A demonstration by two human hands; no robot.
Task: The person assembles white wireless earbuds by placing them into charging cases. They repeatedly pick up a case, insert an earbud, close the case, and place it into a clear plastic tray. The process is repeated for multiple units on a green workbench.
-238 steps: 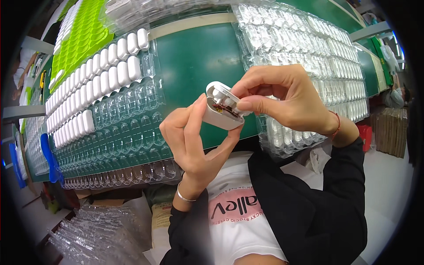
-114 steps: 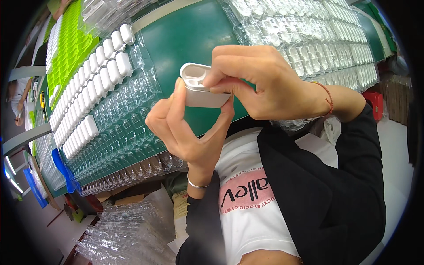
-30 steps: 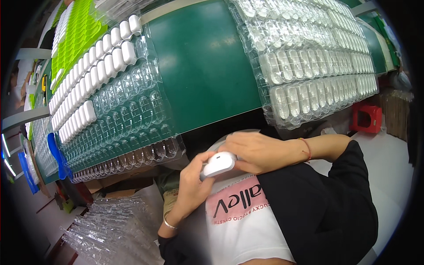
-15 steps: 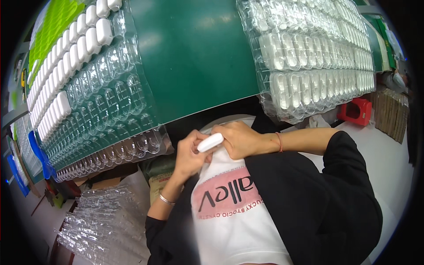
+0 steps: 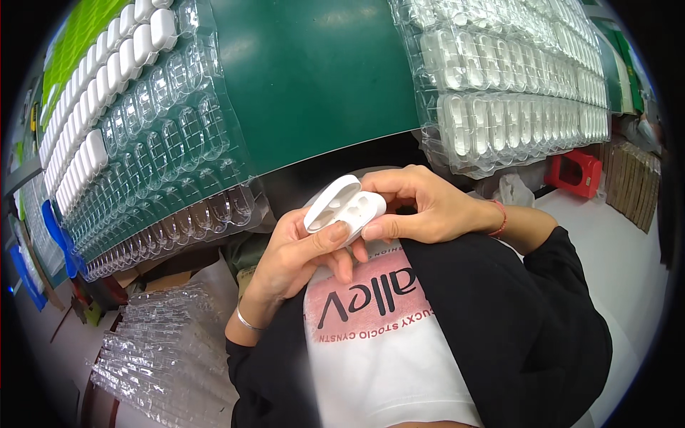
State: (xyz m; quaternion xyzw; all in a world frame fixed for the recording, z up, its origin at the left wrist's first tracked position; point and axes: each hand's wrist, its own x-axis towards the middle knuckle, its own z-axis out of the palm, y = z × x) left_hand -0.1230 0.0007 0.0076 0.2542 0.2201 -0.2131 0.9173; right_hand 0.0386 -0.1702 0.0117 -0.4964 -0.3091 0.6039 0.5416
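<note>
A white earbud charging case (image 5: 365, 212) is held between my two hands in front of my chest, its lid tipped up to the left. Molded hollows show inside it, and no earbuds are visible there. My left hand (image 5: 296, 253) is closed around the case from the left and below, thumb against its near edge. From the right, my right hand (image 5: 432, 207) pinches the other end between thumb and fingers. Some of the fingertips behind the case are hidden.
Rows of closed white cases (image 5: 143, 44) sit in clear molded trays (image 5: 160, 153) on the left of the green tabletop (image 5: 314, 78). Stacked trays of white parts (image 5: 499, 125) stand at right, beside a red plastic holder (image 5: 574, 173). Clear plastic trays (image 5: 164, 349) pile up lower left.
The case was closed and is now open, lid raised. My hands have turned it so its inside shows, and my right hand has shifted to its right end.
</note>
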